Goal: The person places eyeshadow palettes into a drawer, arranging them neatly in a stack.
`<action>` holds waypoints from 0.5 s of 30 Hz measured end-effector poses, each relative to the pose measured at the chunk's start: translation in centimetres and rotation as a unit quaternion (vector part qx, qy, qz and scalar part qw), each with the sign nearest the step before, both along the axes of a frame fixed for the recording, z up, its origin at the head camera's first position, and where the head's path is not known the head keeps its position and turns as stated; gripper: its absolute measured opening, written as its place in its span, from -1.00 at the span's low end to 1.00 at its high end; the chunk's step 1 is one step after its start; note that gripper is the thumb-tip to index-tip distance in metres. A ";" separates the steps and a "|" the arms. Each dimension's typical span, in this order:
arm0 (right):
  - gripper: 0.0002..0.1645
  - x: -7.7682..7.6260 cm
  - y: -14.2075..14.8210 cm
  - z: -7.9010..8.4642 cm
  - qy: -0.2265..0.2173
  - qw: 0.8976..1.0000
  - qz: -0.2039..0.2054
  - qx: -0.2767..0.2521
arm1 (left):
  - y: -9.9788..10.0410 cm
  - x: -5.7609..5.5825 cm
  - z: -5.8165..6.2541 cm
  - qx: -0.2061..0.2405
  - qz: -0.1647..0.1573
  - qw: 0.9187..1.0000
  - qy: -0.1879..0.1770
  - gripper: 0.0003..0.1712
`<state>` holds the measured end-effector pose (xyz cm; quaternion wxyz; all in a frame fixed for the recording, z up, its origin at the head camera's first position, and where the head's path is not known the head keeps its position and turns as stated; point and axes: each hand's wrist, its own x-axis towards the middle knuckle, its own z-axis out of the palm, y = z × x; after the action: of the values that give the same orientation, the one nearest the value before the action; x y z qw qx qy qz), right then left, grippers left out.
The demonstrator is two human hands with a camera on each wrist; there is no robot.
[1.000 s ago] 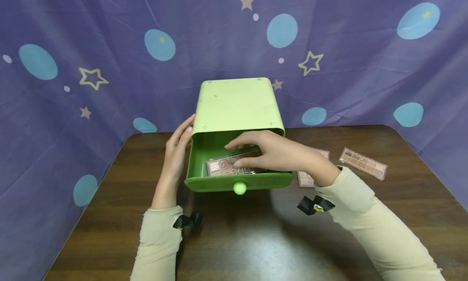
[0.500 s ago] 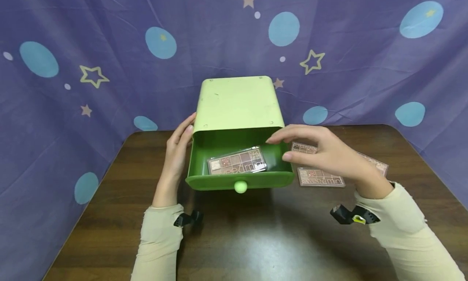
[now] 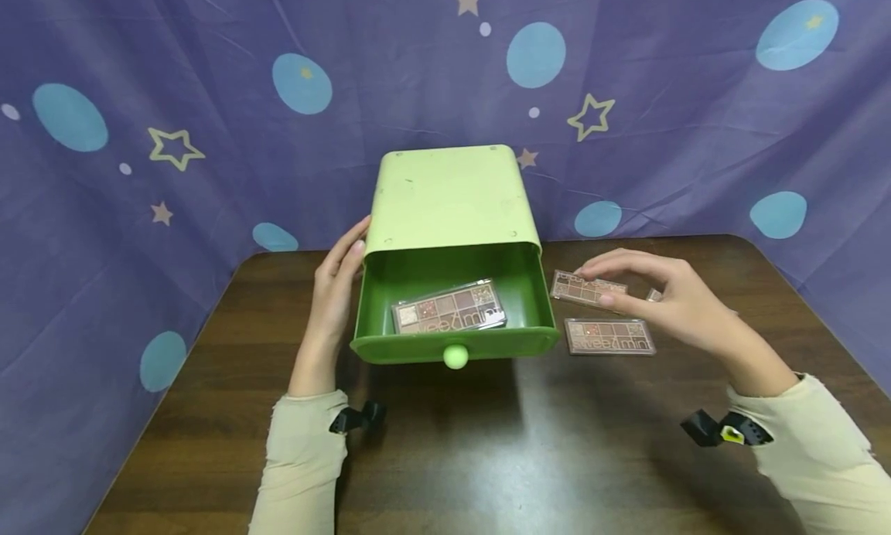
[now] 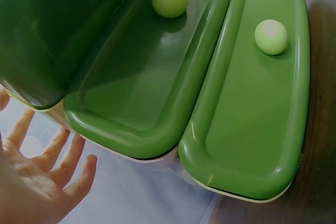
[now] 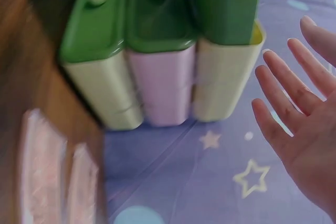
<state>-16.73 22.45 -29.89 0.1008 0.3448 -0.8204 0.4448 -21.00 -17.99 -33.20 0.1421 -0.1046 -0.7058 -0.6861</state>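
A light green drawer unit [image 3: 452, 195] has its green top drawer [image 3: 390, 351] pulled out. Inside that drawer an eyeshadow palette [image 3: 445, 309] lies slightly slanted. My left hand [image 3: 332, 299] rests along the unit's left side, fingers extended. Right of the unit, my right hand [image 3: 675, 297] is in the air with nothing in it, thumb and fingers apart. Its fingertips overlap the right part of a farther eyeshadow palette [image 3: 578, 289] in the head view. A nearer eyeshadow palette [image 3: 609, 339] lies flat on the table, and another palette [image 3: 653, 295] is mostly hidden behind the hand.
The unit is a stack; below the top drawer, the left wrist view shows a closed middle drawer [image 4: 142, 87] and a closed bottom drawer [image 4: 247, 108], each with a round knob. All stands on a brown wooden table [image 3: 445, 458]. A purple patterned curtain [image 3: 418, 71] hangs close behind.
My right hand has come out of the drawer, leaving the palette lying there, and moved right to above the palettes on the table. The left hand has stayed on the unit's side.
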 end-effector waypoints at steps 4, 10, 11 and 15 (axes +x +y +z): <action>-0.60 -0.2 1.0 -1.3 -0.022 0.999 -0.036 0.016 | 0.0 0.0 0.0 0.001 -0.002 1.000 0.003 -0.51; -0.61 -0.7 2.5 -3.8 -0.043 0.997 -0.062 0.031 | 0.0 0.0 0.0 -0.004 -0.003 1.000 0.003 -0.50; -0.60 -0.9 2.7 -4.2 -0.046 0.996 -0.062 0.033 | 0.0 0.0 0.0 -0.004 -0.003 1.000 0.002 -0.50; -0.60 -1.5 3.6 -5.8 -0.056 0.995 -0.064 0.048 | 0.0 0.0 0.0 -0.003 -0.005 1.000 0.001 -0.50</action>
<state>-18.18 26.02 -35.66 0.0663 0.2704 -0.8655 0.4163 -21.03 -18.04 -33.22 0.1393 -0.1094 -0.7073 -0.6843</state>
